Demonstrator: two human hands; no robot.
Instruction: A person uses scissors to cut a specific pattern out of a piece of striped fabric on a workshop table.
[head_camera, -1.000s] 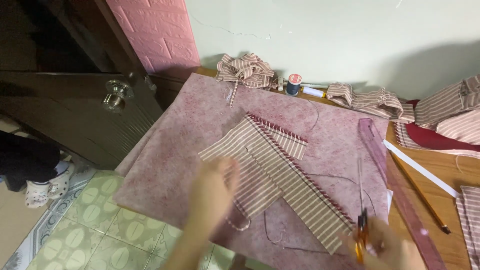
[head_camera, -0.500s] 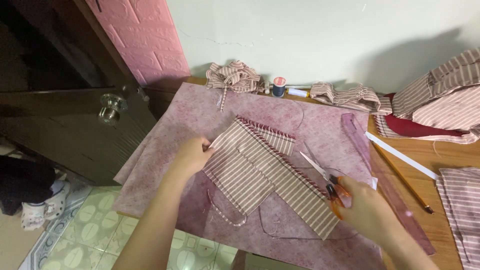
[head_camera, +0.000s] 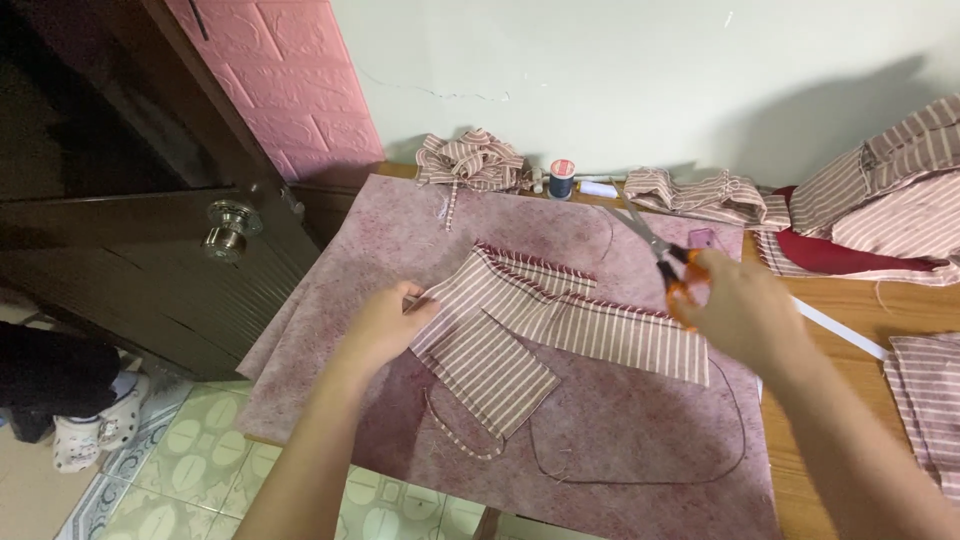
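A red-and-white striped fabric piece (head_camera: 520, 320) lies folded in a V shape on a mottled pink felt mat (head_camera: 650, 430). My left hand (head_camera: 385, 325) pinches the left corner of the striped piece. My right hand (head_camera: 735, 305) holds orange-handled scissors (head_camera: 665, 258) above the right arm of the fabric, with the blades pointing up and to the left. A thin dark thread (head_camera: 640, 470) loops over the mat below the fabric.
A bunched striped scrap (head_camera: 470, 160), a dark thread spool (head_camera: 562, 180) and more striped fabric (head_camera: 700, 192) lie along the wall. Red and striped cloth (head_camera: 880, 220) piles at right on the wooden table (head_camera: 830, 300). A dark door with a knob (head_camera: 228, 228) stands left.
My right hand has lifted the scissors up and away from the mat's lower right to above the fabric. My left hand has shifted to the fabric's left corner, and the view has moved closer.
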